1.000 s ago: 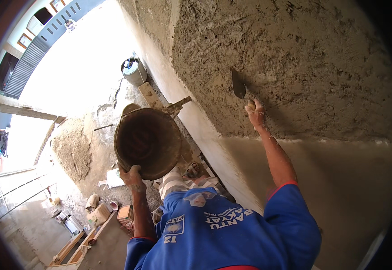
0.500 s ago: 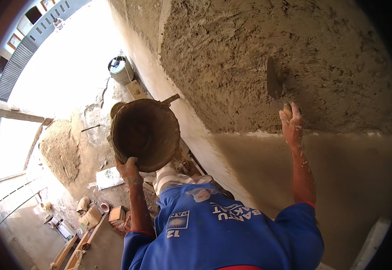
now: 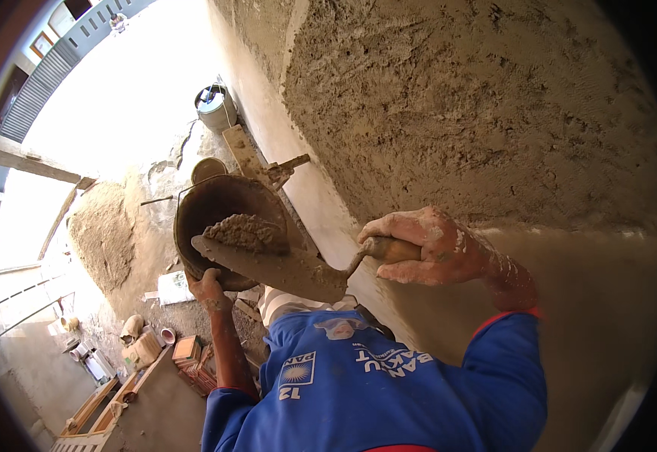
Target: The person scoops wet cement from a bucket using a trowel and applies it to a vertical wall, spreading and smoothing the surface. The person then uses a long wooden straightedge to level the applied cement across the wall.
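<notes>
My left hand [image 3: 209, 289] grips the near rim of a dark, mortar-stained bucket [image 3: 223, 196], which is tilted with its mouth toward me. In my right hand [image 3: 445, 248] is the wooden handle of a trowel [image 3: 290, 273], fingers wrapped round it. The trowel's long blade reaches left across the bucket's mouth. A lump of wet mortar [image 3: 247, 231] shows along the blade's far side, over the bucket's opening; whether all of it rests on the blade I cannot tell. Rough, wet mortar covers the upper part of the wall [image 3: 464, 120] ahead and to the right.
A lidded drum [image 3: 216, 108] stands by the wall's foot, with a wooden board [image 3: 242, 151] nearer me. Left of these is a sand heap [image 3: 102, 237]. Stacked bricks [image 3: 194, 363], a jerrycan [image 3: 142, 350] and timber lengths [image 3: 121, 399] lie at the lower left.
My right hand has brought the trowel from the wall, left and down to the bucket's mouth. A lump of mortar now shows at the blade. My left hand still holds the bucket, slightly lower.
</notes>
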A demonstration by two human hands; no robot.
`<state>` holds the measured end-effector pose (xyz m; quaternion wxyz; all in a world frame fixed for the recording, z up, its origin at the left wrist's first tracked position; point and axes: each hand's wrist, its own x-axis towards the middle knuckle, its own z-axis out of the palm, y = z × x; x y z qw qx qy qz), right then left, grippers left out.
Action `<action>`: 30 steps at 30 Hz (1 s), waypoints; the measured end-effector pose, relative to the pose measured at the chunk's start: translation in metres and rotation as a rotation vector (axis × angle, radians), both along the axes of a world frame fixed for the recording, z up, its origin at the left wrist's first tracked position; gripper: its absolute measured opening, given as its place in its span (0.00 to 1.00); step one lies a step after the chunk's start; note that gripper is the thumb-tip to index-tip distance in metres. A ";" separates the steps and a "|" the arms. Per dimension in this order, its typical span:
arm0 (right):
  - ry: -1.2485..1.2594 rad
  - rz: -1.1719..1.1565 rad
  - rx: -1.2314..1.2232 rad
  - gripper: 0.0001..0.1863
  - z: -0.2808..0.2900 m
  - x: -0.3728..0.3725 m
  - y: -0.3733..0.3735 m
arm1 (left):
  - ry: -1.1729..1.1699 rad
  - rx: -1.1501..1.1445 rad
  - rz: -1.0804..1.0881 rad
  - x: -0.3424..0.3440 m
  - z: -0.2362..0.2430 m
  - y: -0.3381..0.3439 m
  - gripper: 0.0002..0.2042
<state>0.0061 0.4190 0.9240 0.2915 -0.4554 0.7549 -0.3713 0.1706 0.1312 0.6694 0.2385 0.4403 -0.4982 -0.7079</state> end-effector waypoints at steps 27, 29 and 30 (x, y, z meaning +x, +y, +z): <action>-1.112 -0.630 0.059 0.23 -0.088 0.034 0.012 | 0.293 -0.104 -0.308 -0.057 0.076 0.072 0.27; -0.939 -0.749 0.080 0.23 -0.098 0.024 -0.001 | 0.279 -0.109 -0.357 -0.065 0.091 0.079 0.27; -0.727 -0.797 0.079 0.23 -0.103 0.023 -0.008 | 0.292 -0.140 -0.358 -0.069 0.096 0.081 0.26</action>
